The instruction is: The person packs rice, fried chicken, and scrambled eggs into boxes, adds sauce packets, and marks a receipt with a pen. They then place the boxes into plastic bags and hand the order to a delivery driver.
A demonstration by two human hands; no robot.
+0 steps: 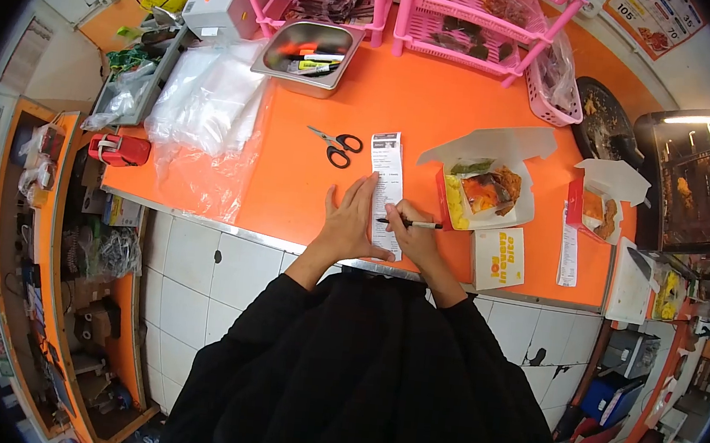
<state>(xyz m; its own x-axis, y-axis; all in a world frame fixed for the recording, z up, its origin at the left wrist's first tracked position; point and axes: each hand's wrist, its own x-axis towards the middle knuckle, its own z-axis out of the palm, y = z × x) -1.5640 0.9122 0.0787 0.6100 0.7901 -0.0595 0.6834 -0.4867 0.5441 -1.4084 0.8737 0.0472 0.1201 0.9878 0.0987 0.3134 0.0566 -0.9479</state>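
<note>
A long printed receipt (387, 192) lies on the orange counter in front of me. My left hand (346, 221) is spread flat with its fingers along the receipt's left edge. In my right hand (415, 237) is a black marker pen (423, 225), its tip over the receipt's lower part. Black-handled scissors (341, 145) lie with blades apart to the left of the receipt. Right of it stands an open food box (456, 212) with fried chicken and other food inside. Nearer me sits a box with yellow lettering (498, 259), close to my right hand.
A metal tray (334, 83) of markers stands at the back, beside clear plastic bags (213, 93). Pink racks (468, 27) line the rear. To the right are a smaller open food box (588, 211), another receipt (569, 257) and a glass display case (685, 185).
</note>
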